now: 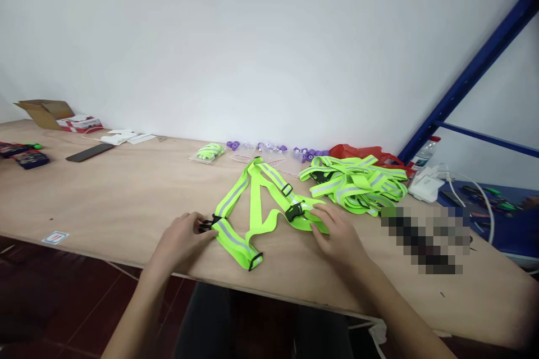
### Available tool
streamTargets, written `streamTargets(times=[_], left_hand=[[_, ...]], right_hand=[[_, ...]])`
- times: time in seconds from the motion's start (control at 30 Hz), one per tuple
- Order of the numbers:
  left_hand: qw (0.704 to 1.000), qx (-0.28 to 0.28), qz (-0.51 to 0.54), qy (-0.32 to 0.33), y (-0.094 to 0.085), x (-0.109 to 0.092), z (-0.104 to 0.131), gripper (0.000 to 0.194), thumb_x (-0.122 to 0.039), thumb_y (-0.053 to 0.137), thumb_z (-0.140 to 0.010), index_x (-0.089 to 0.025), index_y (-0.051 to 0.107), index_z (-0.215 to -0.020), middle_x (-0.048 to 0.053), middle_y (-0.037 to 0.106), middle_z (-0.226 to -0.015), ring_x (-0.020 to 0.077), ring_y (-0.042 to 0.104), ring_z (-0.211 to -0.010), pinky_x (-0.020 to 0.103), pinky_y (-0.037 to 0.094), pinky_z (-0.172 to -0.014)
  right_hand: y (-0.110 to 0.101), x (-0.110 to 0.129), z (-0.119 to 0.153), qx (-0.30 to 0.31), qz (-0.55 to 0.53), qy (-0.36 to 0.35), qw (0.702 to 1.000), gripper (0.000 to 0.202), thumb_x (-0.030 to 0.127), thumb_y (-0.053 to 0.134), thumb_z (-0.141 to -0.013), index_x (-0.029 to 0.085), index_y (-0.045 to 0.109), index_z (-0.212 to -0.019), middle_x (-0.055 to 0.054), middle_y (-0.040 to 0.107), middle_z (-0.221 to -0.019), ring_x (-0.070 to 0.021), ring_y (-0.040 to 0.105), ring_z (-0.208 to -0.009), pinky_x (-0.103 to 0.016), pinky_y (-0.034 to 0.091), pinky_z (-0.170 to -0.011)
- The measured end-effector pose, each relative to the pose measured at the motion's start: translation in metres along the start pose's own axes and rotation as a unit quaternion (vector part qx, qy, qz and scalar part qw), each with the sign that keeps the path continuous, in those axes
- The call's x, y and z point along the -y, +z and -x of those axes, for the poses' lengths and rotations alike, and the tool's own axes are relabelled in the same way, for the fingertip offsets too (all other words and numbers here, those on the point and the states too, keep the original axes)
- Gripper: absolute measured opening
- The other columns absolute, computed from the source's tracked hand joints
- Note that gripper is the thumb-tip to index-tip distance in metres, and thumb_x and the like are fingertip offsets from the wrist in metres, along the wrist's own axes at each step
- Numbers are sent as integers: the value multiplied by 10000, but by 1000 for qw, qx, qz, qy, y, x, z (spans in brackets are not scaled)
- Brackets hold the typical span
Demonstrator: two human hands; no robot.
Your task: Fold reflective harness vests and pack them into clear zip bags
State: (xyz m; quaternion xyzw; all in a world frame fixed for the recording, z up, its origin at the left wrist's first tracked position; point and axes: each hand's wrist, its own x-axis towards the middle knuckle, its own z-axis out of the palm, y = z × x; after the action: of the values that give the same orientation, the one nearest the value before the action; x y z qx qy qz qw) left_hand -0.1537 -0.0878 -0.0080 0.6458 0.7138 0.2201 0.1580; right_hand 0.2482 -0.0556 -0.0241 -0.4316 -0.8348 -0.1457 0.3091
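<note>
A neon-green reflective harness [255, 202] with silver stripes lies spread on the table in front of me. At its left side, my left hand [184, 235] is closed on a black buckle [206, 225], with the thumb and fingers pinching it. On the opposite side, my right hand [337, 231] holds the green strap between thumb and fingers, just right of another black buckle [294, 211]. A black strap slider [255, 261] lies at the harness's near end. Beyond my right hand sits a tangled pile of similar green straps [357, 184].
A bagged green bundle [209, 151] and purple pieces [309, 154] line the wall. Behind the strap pile are a red bag [357, 151] and a bottle [426, 152]. Far left stand an open cardboard box [46, 114] and a dark flat object [90, 152]. A blue metal frame [475, 73] rises at right.
</note>
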Motion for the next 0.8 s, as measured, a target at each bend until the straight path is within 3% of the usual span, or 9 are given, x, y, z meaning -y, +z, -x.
streamTargets(times=[0.17, 0.27, 0.37, 0.47, 0.57, 0.7, 0.8], left_hand=[[999, 5, 25, 24, 8, 2, -5, 249, -463, 622, -778, -220, 644, -829, 63, 707, -903, 249, 652, -835, 314, 455, -702], [999, -7, 40, 24, 6, 13, -8, 350, -469, 627, -772, -214, 653, -1010, 75, 710, -977, 253, 654, -873, 321, 468, -724], [997, 7, 81, 12, 1, 22, -13, 535, -482, 662, -740, -195, 616, -1189, 99, 710, -1098, 271, 660, -951, 333, 487, -778], [990, 81, 114, 30, -9, 24, -21, 415, -455, 686, -709, -195, 678, -1033, 84, 731, -1052, 290, 666, -970, 343, 490, -813], [973, 145, 168, 59, -22, 24, -31, 322, -449, 726, -671, -194, 702, -866, 56, 739, -918, 282, 672, -905, 333, 501, -777], [948, 143, 284, 27, -39, 38, -43, 371, -452, 820, -605, -174, 692, -816, 31, 705, -767, 210, 654, -722, 280, 504, -631], [923, 100, 365, -75, -48, 56, -52, 380, -399, 857, -598, -161, 661, -821, 22, 674, -704, 158, 627, -607, 230, 463, -517]], right_hand=[[4, -6, 14, 18, 59, 67, 996, 483, 346, 468, -963, 140, 454, -1400, -208, 548, -1397, -360, 537, -1279, -526, 488, -1001], [0, -24, 42, 56, 57, 106, 991, 585, 391, 435, -968, 151, 350, -1495, -199, 480, -1488, -357, 487, -1351, -539, 473, -1038], [-1, -41, 70, 108, 23, 122, 986, 541, 424, 425, -954, 162, 462, -1426, -179, 574, -1416, -342, 559, -1294, -530, 491, -1039], [-3, -51, 87, 145, -12, 139, 979, 500, 463, 426, -943, 188, 571, -1336, -153, 612, -1386, -329, 573, -1287, -530, 479, -1068], [-6, -54, 94, 140, -26, 164, 976, 486, 466, 423, -936, 196, 609, -1294, -144, 618, -1383, -332, 566, -1295, -554, 460, -1087], [-10, -56, 98, 129, -28, 180, 975, 467, 473, 428, -923, 186, 644, -1220, -154, 641, -1343, -348, 565, -1290, -573, 444, -1097], [-12, -56, 100, 123, -27, 182, 975, 468, 492, 409, -924, 178, 653, -1170, -166, 654, -1307, -354, 571, -1272, -560, 454, -1086]])
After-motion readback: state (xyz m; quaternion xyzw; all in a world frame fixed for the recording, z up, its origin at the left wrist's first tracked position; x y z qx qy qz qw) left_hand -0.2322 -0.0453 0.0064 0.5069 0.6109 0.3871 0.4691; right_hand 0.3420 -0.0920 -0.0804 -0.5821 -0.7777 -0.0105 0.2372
